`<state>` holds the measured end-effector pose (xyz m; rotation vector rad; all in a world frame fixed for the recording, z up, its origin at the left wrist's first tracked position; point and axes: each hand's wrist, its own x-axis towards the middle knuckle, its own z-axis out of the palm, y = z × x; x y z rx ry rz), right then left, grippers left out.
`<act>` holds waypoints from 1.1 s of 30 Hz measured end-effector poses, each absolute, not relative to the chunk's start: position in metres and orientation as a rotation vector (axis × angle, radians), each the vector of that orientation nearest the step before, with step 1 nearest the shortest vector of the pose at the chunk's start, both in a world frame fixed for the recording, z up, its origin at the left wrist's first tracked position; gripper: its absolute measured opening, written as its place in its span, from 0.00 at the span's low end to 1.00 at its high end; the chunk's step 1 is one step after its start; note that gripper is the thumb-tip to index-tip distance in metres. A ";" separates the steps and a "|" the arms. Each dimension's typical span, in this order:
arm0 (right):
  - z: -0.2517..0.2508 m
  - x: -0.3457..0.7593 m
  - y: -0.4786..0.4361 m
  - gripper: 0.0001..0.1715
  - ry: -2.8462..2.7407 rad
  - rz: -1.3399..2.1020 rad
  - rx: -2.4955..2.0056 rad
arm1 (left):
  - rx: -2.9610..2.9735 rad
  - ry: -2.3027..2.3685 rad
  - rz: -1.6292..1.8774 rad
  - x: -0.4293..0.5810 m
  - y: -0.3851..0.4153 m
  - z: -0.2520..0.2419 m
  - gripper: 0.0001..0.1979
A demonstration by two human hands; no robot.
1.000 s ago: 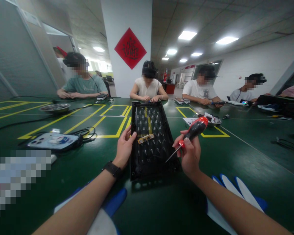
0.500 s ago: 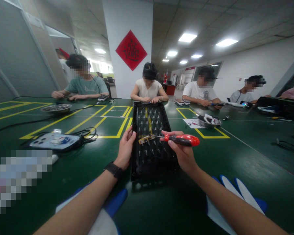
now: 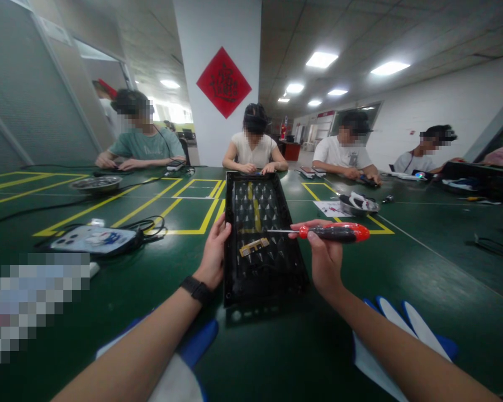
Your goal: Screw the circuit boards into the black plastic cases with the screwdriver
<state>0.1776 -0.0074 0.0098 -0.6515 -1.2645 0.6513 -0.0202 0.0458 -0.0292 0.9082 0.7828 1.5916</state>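
My left hand (image 3: pixel 214 252), with a dark watch on its wrist, grips the left side of a black rectangular casing (image 3: pixel 260 276). The casing is tilted up from the table, and rows of small pointed shapes show on its inside. A small yellowish board piece (image 3: pixel 255 246) lies loose-looking in its lower half. My right hand (image 3: pixel 326 261) is closed round a red-and-black screwdriver (image 3: pixel 337 232), held nearly level. Its thin shaft points left over the casing, and the tip is above the board piece. Whether the tip touches anything, I cannot tell.
White-and-blue gloves (image 3: pixel 396 340) lie near both forearms. A phone (image 3: pixel 96 240) with cables sits to the left. Metal bowls (image 3: pixel 96 184) stand farther off, the right one (image 3: pixel 360 206) holding things. Several people sit across the green table (image 3: pixel 151 279).
My right hand has drawn the screwdriver to the right, away from the board piece. That piece now lies a little lower in the casing. My left hand keeps its grip.
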 end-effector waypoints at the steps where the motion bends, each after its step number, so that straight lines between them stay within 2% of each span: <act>1: 0.010 0.178 -0.007 0.05 -1.253 0.644 -0.641 | 0.907 0.769 1.577 -0.020 0.045 -0.028 0.27; 7: 0.008 0.178 -0.006 0.05 -1.229 0.636 -0.631 | 0.988 0.726 1.560 -0.023 0.041 -0.023 0.30; 16: 0.005 0.178 -0.011 0.04 -1.370 0.858 -0.570 | 0.923 0.677 1.566 -0.023 0.041 -0.022 0.30; 22: 0.005 0.175 -0.014 0.04 -1.488 0.875 -0.585 | 0.819 0.657 1.591 -0.023 0.042 -0.023 0.29; 29: 0.003 0.178 -0.005 0.04 -1.271 0.770 -0.554 | 0.778 0.674 1.611 -0.025 0.045 -0.027 0.29; 33: 0.003 0.182 0.001 0.04 -1.279 0.821 -0.568 | 0.794 0.663 1.621 -0.025 0.044 -0.027 0.30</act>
